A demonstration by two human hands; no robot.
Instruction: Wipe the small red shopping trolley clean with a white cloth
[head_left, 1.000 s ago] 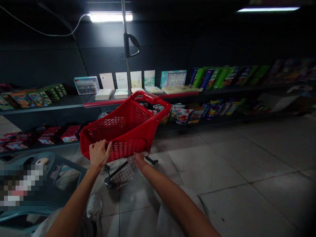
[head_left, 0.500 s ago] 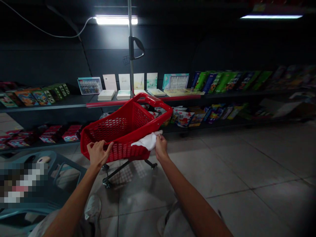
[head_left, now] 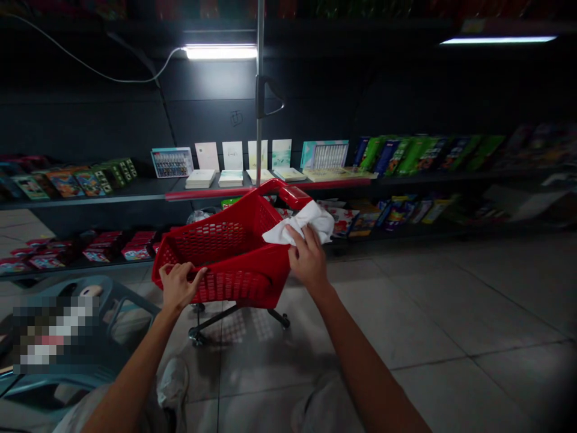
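A small red plastic shopping cart (head_left: 238, 288) stands on the floor in front of me, its handle end to the right. My left hand (head_left: 180, 285) grips the near rim at the cart's left end, the fingers hooked over the edge. On the handle side, my right hand (head_left: 309, 255) presses a crumpled white cloth (head_left: 302, 225) against the upper rim of the cart. The cloth spreads beyond my fingers and covers part of the red handle frame (head_left: 295, 197). Black legs with casters (head_left: 197, 335) show under the basket.
Behind the cart, a dark shelf (head_left: 112, 198) carries books (head_left: 232, 177), boxes and green snack bags (head_left: 415, 153). A metal pole (head_left: 260, 138) rises beside the cart. A blue-grey plastic stool (head_left: 101, 300) stands at lower left. Tiled floor (head_left: 406, 300) extends to the right.
My right hand has moved up with the white cloth, from the cart's side to the rim by the handle. My left hand keeps its hold on the near rim.
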